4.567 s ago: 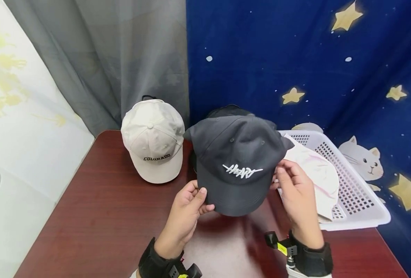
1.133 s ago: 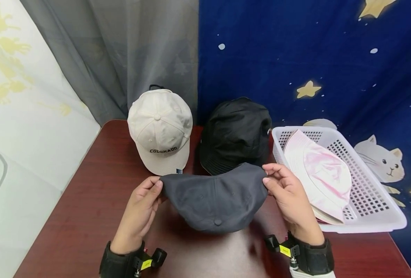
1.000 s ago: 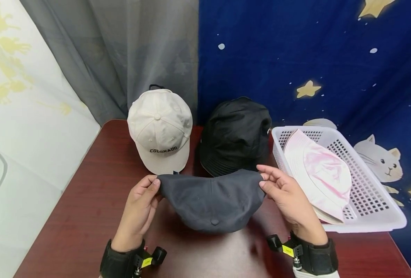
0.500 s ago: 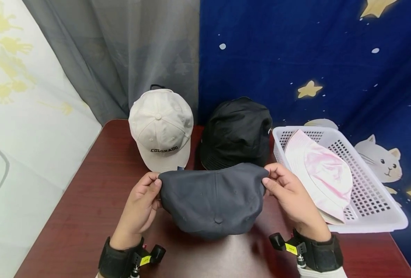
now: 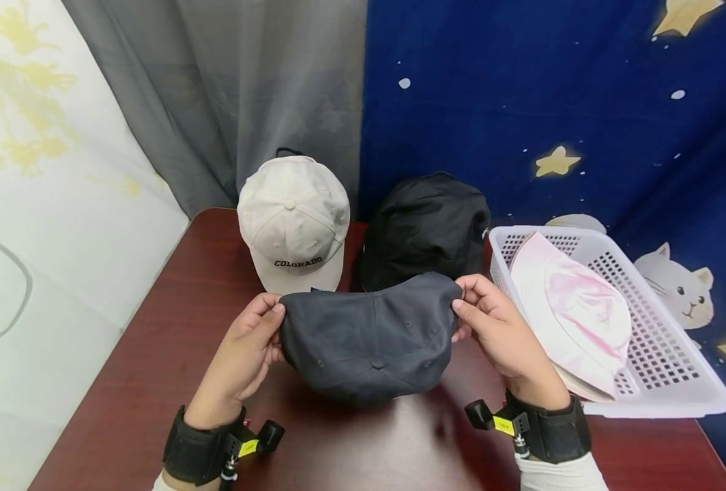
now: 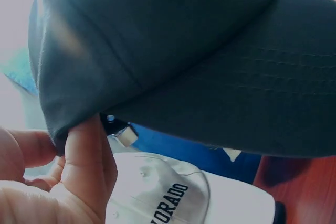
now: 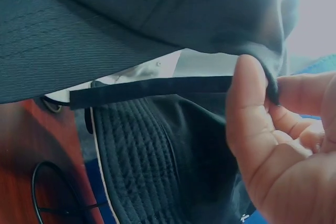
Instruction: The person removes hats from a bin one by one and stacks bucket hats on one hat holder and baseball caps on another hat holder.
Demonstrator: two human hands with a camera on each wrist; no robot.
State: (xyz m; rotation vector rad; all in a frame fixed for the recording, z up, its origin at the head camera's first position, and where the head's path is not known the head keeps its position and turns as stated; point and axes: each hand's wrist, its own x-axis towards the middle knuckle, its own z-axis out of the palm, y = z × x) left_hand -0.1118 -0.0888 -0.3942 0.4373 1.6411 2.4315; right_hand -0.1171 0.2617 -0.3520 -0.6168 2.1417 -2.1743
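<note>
The dark red table (image 5: 172, 341) spreads under me, with a white perforated basket (image 5: 664, 382) at its right edge holding a pink-and-white bucket hat (image 5: 574, 310). Near the curtain sit a beige Colorado cap (image 5: 292, 221) and, just beside it, a black bucket hat (image 5: 427, 228). In front of those I hold a dark grey cap (image 5: 366, 334) above the table, crown button towards me. My left hand (image 5: 240, 358) pinches its left edge between thumb and fingers; my right hand (image 5: 501, 334) pinches the right edge likewise.
</note>
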